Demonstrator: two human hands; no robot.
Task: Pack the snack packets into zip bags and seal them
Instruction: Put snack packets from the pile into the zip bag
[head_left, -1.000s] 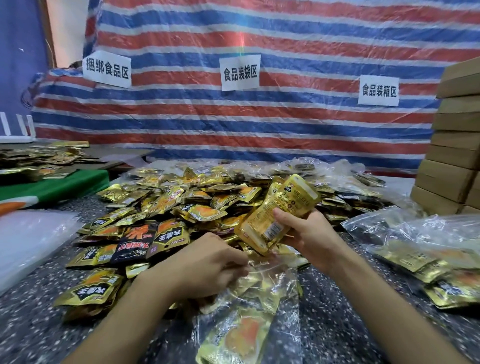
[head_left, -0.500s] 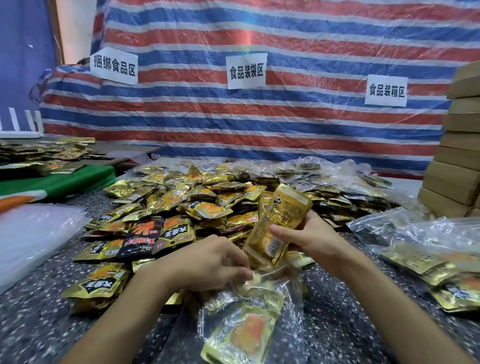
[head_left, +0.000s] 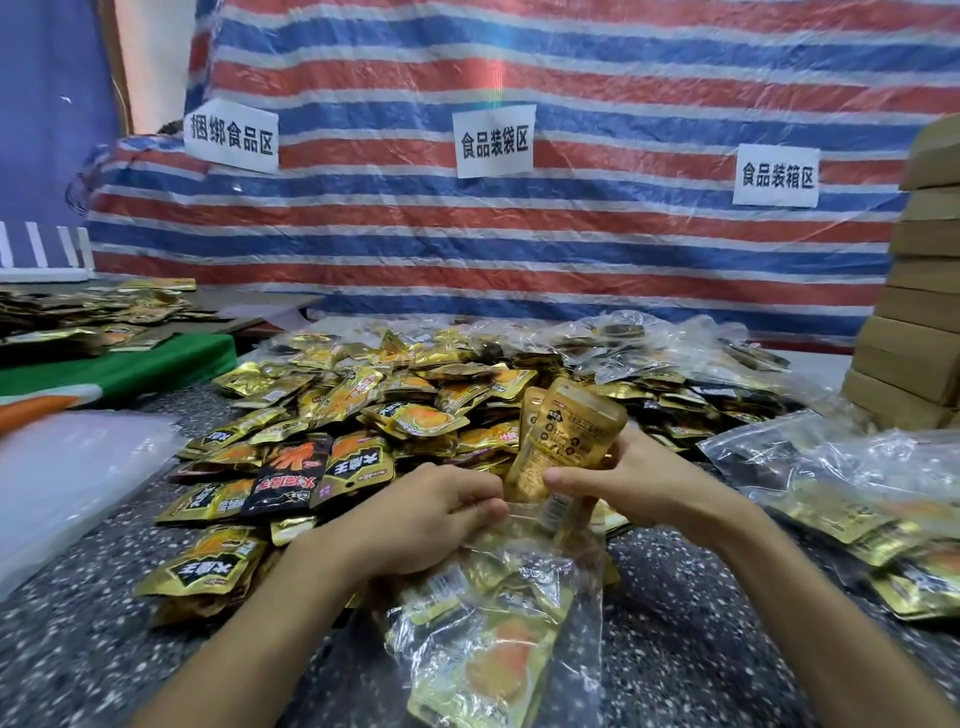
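Gold snack packets (head_left: 563, 447) upright at mouth of clear, part-filled zip bag (head_left: 498, 618), loose pile (head_left: 374, 415) behind

Speckled dark table (head_left: 675, 649): gold snack packets (head_left: 363, 405) heaped centre, filled zip bags (head_left: 857, 493) right, clear plastic stack (head_left: 67, 467) left

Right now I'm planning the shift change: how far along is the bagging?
Done: filled bags lie at right. In hand: the right hand holds gold packets at the mouth of a zip bag that the left hand grips. Left: that bag unsealed, and a loose pile.
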